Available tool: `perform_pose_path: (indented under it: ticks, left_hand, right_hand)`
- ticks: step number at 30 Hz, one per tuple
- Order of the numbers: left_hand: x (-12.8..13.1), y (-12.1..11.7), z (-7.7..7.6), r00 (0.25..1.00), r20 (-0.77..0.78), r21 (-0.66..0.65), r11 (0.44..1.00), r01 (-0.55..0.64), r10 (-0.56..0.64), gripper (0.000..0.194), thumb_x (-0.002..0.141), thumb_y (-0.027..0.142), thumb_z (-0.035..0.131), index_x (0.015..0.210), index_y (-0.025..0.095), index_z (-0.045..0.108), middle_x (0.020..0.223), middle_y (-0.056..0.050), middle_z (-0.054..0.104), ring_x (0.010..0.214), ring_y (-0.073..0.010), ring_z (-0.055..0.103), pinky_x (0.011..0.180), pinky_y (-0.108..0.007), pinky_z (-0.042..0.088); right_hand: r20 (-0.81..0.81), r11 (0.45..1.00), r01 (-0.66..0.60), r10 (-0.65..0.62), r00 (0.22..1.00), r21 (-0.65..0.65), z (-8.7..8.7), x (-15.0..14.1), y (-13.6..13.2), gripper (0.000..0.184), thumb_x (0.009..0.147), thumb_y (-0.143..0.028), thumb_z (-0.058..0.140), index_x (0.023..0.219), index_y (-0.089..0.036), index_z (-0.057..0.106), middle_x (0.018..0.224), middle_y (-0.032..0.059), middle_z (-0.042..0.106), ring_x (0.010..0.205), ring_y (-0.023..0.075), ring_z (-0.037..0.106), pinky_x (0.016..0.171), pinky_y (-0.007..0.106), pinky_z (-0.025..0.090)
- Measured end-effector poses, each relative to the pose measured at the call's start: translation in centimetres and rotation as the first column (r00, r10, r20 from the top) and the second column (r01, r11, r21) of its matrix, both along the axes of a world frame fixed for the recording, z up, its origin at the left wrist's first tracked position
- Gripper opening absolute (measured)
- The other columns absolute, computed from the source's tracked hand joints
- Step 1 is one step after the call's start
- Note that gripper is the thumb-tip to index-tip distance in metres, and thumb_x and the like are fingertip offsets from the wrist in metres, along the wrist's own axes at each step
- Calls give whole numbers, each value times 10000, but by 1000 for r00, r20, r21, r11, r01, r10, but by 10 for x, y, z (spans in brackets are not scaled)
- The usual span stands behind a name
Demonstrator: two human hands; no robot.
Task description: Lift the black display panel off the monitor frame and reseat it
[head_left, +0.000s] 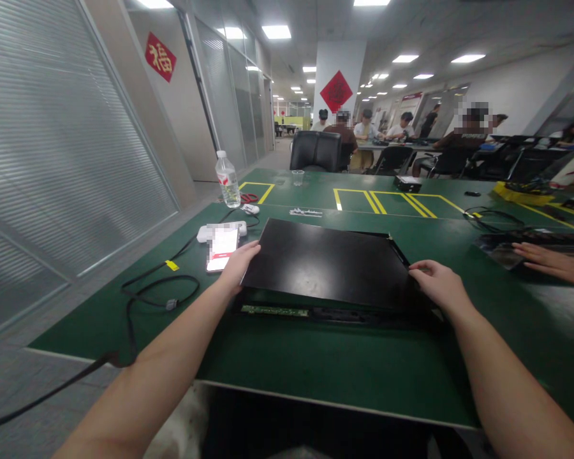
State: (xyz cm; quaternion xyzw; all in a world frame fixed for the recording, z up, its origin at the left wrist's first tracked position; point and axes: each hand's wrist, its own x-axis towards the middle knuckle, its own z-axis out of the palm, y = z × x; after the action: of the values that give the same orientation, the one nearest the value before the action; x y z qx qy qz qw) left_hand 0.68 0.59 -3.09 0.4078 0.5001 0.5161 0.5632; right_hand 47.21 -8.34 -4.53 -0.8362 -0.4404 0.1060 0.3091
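A flat, glossy black display panel (328, 261) lies tilted over a black frame (363, 315) on the green table. Its left side sits higher than the frame. Along the frame's near edge shows a narrow green circuit board (274, 311). My left hand (239, 266) grips the panel's left edge, with the other fingers out of sight beneath it. At the right edge, my right hand (437, 285) pinches the panel near the frame's side; its fingertips are partly hidden. A lit phone (222, 247) rests just beyond my left hand.
Black cable (160, 280) loops across the left of the green table (335, 366). A water bottle (228, 180), white power strip (205, 232), red-handled scissors (249, 198) and plastic cup (298, 178) stand or lie farther back. Another person's hand (555, 261) touches dark parts at right.
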Motion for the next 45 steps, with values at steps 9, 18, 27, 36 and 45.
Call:
perform_pose_path:
  ticks: [9,18,27,36,45]
  left_hand:
    - [-1,-4,4,998,-22,-28,997,66,-67,435,817,169,767,1247,147,831,926,-70,876,893,-269,833,798,-335,631]
    - [1,-5,3,997,-54,-15,998,58,-58,400,816,188,778,1212,165,832,942,-74,873,924,-280,836,824,-347,636]
    - [1,-5,2,996,-78,9,999,47,-46,388,783,200,796,1167,180,843,948,-70,876,971,-297,838,827,-353,636]
    - [1,-5,2,996,-73,9,998,56,-55,372,772,193,787,1141,177,830,911,-69,864,918,-287,833,806,-349,638]
    - [2,-6,4,996,-67,0,998,58,-58,427,810,162,745,1229,163,825,971,-86,875,986,-302,841,905,-393,657]
  right_hand:
    - [-28,1000,4,-4,1000,23,2,-1,-3,233,781,-371,675,912,-244,820,657,30,705,616,231,668,709,364,531]
    - [-37,1000,-4,5,999,10,6,-5,-5,232,792,-352,658,915,-240,821,659,29,703,605,222,663,696,355,534]
    - [-19,1000,-12,13,1000,20,5,-2,-4,210,780,-346,662,884,-246,815,643,30,696,625,227,674,692,348,539]
    - [-63,1000,15,-16,998,-6,10,-8,-7,210,807,-340,670,905,-236,824,602,31,663,570,222,637,646,346,529]
    - [-12,999,-34,34,999,-27,5,-3,-6,185,831,-320,667,903,-236,815,685,41,719,618,227,680,692,353,557]
